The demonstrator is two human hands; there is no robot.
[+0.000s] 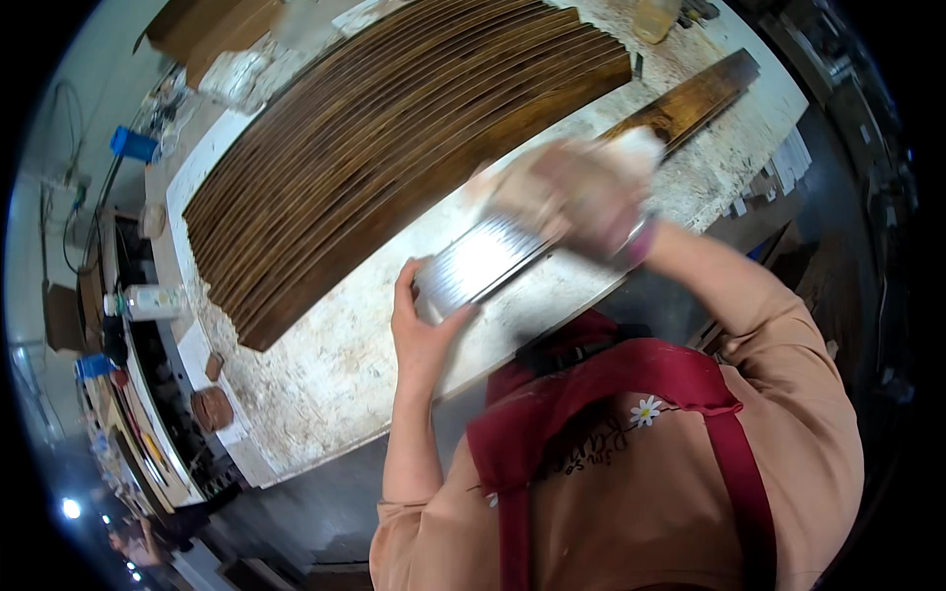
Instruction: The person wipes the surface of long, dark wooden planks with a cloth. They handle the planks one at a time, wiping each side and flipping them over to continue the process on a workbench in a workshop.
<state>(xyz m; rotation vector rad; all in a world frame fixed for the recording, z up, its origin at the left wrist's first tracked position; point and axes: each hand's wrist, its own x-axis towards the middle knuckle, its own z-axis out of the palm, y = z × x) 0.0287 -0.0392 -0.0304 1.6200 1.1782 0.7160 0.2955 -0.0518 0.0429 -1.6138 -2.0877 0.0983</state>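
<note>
A long dark-brown wooden slat [690,98] lies aslant along the near side of the white worktable [340,389]. Its left part shines silvery with glare. My left hand [426,320] grips the slat's left end, thumb on the near edge and fingers on the far one. Over the slat's middle is my right hand [576,197], smeared by motion. A white cloth [641,150] shows at its right side, pressed against the wood. The hand hides that stretch of the slat. Beyond, many similar stained slats [414,138] stand close together in a wide, curving row.
A clear plastic container [655,18] stands at the far right. At the far left are a crumpled white bundle [236,79] and an open cardboard box [212,34]. A white bottle [153,302], a brown round tin [211,408] and a blue cup [133,144] sit along the left.
</note>
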